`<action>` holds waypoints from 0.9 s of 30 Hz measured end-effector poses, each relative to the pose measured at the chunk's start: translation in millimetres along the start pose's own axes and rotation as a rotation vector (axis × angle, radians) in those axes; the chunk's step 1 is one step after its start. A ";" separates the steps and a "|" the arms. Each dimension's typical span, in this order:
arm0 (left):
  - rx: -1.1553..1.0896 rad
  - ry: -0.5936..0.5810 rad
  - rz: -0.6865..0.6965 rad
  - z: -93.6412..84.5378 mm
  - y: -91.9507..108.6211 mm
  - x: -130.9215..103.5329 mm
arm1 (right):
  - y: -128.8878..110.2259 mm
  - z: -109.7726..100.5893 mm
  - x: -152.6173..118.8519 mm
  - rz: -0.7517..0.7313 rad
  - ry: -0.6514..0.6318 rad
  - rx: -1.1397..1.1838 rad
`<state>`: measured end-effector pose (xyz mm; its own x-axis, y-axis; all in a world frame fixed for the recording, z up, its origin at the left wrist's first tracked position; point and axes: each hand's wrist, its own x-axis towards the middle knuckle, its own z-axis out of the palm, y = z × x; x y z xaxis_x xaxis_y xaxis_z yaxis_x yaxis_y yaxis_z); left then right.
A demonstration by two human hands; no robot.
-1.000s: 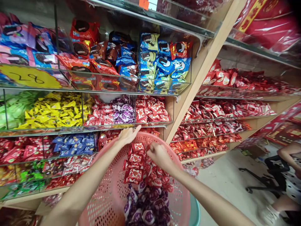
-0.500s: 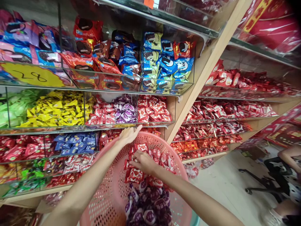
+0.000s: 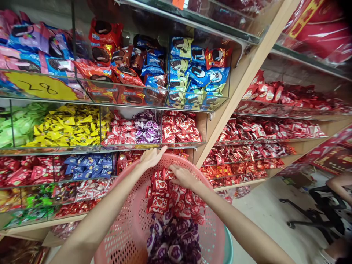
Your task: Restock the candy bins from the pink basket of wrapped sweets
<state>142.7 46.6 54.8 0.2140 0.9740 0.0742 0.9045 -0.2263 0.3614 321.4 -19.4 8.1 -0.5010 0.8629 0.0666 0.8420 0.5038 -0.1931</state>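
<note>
My left hand (image 3: 151, 157) grips the far rim of a pink perforated basket (image 3: 121, 194), its thumb lying along the top and its fingers partly hidden. Inside, my right hand (image 3: 185, 177) is above the candies, fingers stretched out and loosely apart, the tips touching a red wrapped candy packet (image 3: 167, 174). More square red packets (image 3: 158, 204) are stacked to the left of that hand. Below it are red-and-white twist-wrapped candies (image 3: 189, 205). A heap of purple twist-wrapped candies (image 3: 176, 240) sits nearest to me.
Beyond the basket rise shelves with clear-fronted bins of yellow candies (image 3: 71, 126), blue candies (image 3: 89, 166) and cookie packs (image 3: 198, 75). A slanted wooden divider (image 3: 247, 73) stands to the right. A teal container edge (image 3: 228, 245) shows under the basket. A black chair base (image 3: 299, 216) and a person's arm (image 3: 341, 185) are at right.
My right hand has moved right and slightly away from me, off the stacked red packets, and its fingers have straightened. My left hand keeps its place on the rim.
</note>
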 end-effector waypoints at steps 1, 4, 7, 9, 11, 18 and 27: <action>0.001 0.002 -0.003 0.2 0.1 0.2 | -0.4 2.9 1.6 0.003 -0.008 -0.023; 0.002 0.003 -0.019 0.8 0.6 0.9 | -0.1 10.5 6.2 -0.001 -0.004 -0.047; 0.002 0.007 -0.027 1.4 0.8 1.5 | 1.3 12.8 11.0 0.002 0.019 -0.023; 0.002 0.013 -0.025 1.8 0.5 1.8 | 0.7 11.6 14.2 0.004 0.029 -0.009; 0.001 0.015 -0.026 2.1 0.1 1.9 | -2.0 10.3 16.9 -0.001 0.021 -0.009; -0.008 0.019 -0.036 3.0 -0.8 1.6 | -12.3 10.9 18.8 0.052 -0.003 -0.066; -0.002 0.002 -0.039 1.8 -0.1 1.6 | -8.3 6.6 20.4 0.164 -0.038 -0.099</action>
<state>143.6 48.2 53.3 0.1779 0.9821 0.0617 0.9113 -0.1881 0.3662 302.9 -6.3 4.7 -0.3613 0.9324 0.0046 0.9275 0.3599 -0.1007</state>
